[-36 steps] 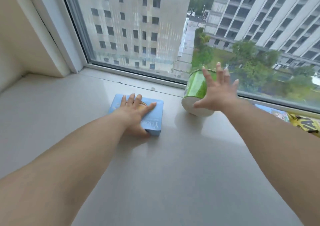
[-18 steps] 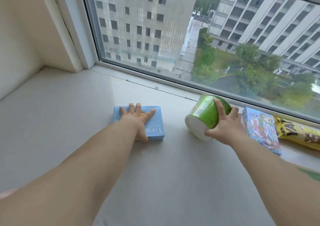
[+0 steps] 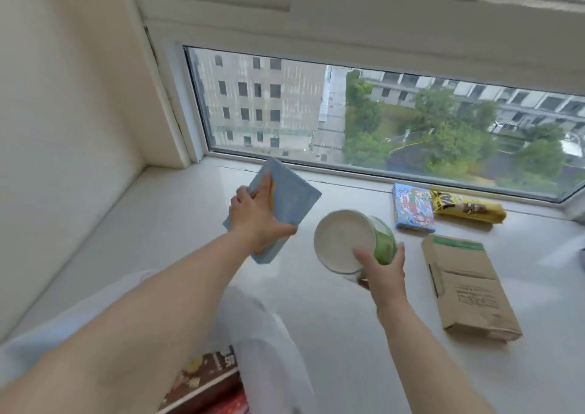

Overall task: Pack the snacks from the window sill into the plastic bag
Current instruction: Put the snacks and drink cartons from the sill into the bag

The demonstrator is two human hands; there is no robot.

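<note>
**Two snacks up off the sill, bag waiting below**

The person has both arms out over the window sill. The left hand grips a flat blue box, fingers over its face and thumb underneath, holding it tilted clear of the sill. The right hand is curled round the side of a green tub, tipped so its white bottom faces the camera; that sideways hold looks chosen so the tub can go straight down into a bag.

Three snacks lie on the sill, well apart from the hands: a small cartoon-printed box at about two o'clock from the tub, a yellow packet just beside it against the window frame, and a brown paper pouch lying flat at three o'clock.

At six o'clock, under the left forearm, a white plastic bag seems to sit, with dark printed packets showing. I'd judge both held items are headed there.
</note>
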